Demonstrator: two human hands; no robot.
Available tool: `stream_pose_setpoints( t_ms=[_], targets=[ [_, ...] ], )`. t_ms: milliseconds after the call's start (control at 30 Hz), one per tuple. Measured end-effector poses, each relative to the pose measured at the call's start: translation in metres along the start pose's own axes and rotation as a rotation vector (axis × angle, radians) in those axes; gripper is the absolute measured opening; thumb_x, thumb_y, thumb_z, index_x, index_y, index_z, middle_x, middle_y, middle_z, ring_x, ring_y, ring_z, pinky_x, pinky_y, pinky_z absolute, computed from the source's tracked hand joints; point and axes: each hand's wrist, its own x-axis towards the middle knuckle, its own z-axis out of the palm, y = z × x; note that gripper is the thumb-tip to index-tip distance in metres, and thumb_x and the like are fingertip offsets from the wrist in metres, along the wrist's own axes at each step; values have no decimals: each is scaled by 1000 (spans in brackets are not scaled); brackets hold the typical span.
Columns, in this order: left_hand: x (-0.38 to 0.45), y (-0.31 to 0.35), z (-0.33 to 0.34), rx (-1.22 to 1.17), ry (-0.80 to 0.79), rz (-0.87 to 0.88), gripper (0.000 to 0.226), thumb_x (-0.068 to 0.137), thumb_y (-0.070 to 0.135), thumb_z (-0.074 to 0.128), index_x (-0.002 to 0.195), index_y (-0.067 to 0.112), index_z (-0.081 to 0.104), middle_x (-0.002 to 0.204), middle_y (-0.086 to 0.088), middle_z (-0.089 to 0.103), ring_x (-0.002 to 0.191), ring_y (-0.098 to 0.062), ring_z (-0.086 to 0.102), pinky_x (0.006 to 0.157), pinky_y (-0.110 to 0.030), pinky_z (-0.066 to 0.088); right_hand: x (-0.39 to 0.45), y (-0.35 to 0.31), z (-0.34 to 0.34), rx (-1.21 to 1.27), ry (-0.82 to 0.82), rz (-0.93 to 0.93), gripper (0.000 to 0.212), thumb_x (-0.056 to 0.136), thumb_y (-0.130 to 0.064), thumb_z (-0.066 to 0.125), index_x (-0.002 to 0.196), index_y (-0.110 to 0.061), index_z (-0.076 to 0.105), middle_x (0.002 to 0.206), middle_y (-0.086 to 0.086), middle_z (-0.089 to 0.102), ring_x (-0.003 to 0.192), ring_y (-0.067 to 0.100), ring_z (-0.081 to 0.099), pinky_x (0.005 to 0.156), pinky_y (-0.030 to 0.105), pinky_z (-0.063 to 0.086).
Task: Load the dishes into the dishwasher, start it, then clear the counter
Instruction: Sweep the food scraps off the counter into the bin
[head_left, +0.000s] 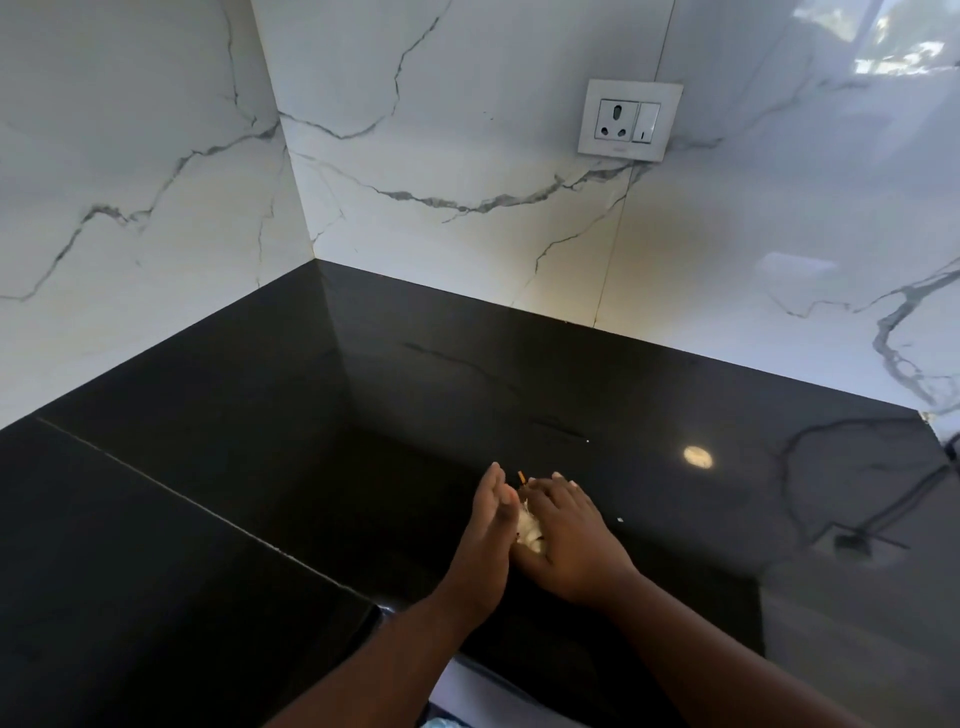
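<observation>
Between the two hands, on the black counter near its front edge, lies a small heap of pale scraps, whitish and flaky, with a thin orange sliver sticking out at the far side. What the scraps are exactly cannot be told; they look like peelings or bits of food waste. They seem very light, loose and soft, with no stiffness to grip by, so pinching a single piece would likely leave the rest behind. A better hold, as I judge it, is to cup the heap from both sides and scoop it up whole, or sweep it to the counter's edge into a waiting palm.

The left hand stands on its edge just left of the heap, fingers straight and held together like a wall. The right hand lies palm down over the heap's right side, fingers loosely spread and lightly bent, touching the scraps rather than clamped on them. Part of the heap is hidden under that hand.

A tiny white crumb sits apart to the right of the right hand, and another speck lies farther back; both would need a separate wipe. The polished surface is slick, so loose bits should slide easily but may also scatter.

Behind, marble-patterned walls meet in a corner, with a white socket and switch plate on the right-hand wall.
</observation>
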Motion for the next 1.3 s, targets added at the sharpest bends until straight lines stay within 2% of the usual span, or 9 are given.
stream_pose_setpoints(
  t_ms=[167, 300, 467, 633, 733, 833, 1000, 1200, 1300],
  targets=[
    [-7, -10, -7, -113, 212, 103, 95, 56, 94, 46, 131, 35, 41, 139, 10, 45, 128, 1, 43, 102, -21, 37, -5, -5, -5, -67, -16, 38, 62, 83, -60, 29, 133, -29, 48, 131, -4, 45, 125, 17, 36, 101, 32, 28],
    [-12, -8, -9, -81, 231, 144, 91, 56, 97, 37, 125, 38, 46, 133, 17, 47, 123, 14, 39, 91, -3, 36, -6, -6, -5, -67, -7, 58, 54, 85, -56, 27, 125, -29, 52, 118, -4, 48, 105, 15, 43, 93, 34, 38],
    [-11, -9, -11, -79, 199, 156, 85, 56, 96, 37, 121, 42, 47, 134, 17, 47, 118, 19, 40, 86, 2, 35, -4, -7, -3, -92, 35, 30, 30, 95, -43, 45, 114, -24, 58, 105, -3, 55, 92, 14, 53, 82, 35, 48],
    [-13, -9, -10, -85, 242, 214, 84, 60, 94, 39, 123, 38, 48, 133, 18, 48, 122, 14, 42, 89, -1, 36, -1, -9, -3, -149, 34, 6, 32, 97, -44, 43, 116, -22, 56, 105, -1, 56, 88, 17, 59, 74, 35, 51],
    [-21, -11, -10, -101, 287, 224, 82, 62, 92, 42, 123, 38, 49, 133, 16, 50, 125, 8, 44, 94, -8, 38, 0, -10, -9, -147, 28, -4, 25, 98, -40, 45, 111, -20, 56, 103, 0, 56, 87, 21, 61, 66, 30, 42],
    [-32, -10, -10, -173, 346, 199, 86, 65, 88, 45, 129, 31, 48, 136, 8, 50, 127, -1, 45, 100, -16, 36, -3, -5, -20, 67, 113, 98, 14, 98, -36, 49, 89, -26, 51, 87, -5, 56, 79, 17, 58, 63, 29, 36],
    [-64, -5, -7, -332, 480, 134, 75, 85, 65, 24, 132, 14, 51, 137, -5, 54, 130, -16, 47, 111, -32, 32, -12, 8, -37, 447, 279, 306, 27, 97, -29, 51, 77, -13, 57, 70, 1, 60, 63, 16, 55, 56, 28, 38],
    [-114, -16, 6, -630, 621, 3, 67, 98, 59, 20, 124, 10, 57, 121, -10, 64, 117, -22, 57, 104, -36, 39, -33, -2, -49, 752, 329, 379, 34, 94, -31, 51, 86, 0, 62, 66, 6, 58, 59, 18, 52, 56, 30, 39],
    [-135, -25, 12, -751, 636, -55, 72, 96, 62, 22, 128, 6, 54, 123, -13, 62, 118, -27, 55, 104, -38, 38, -49, -29, -47, 848, 305, 349, 34, 94, -34, 53, 84, -3, 63, 56, -3, 52, 53, 13, 47, 55, 31, 36]
  ],
)
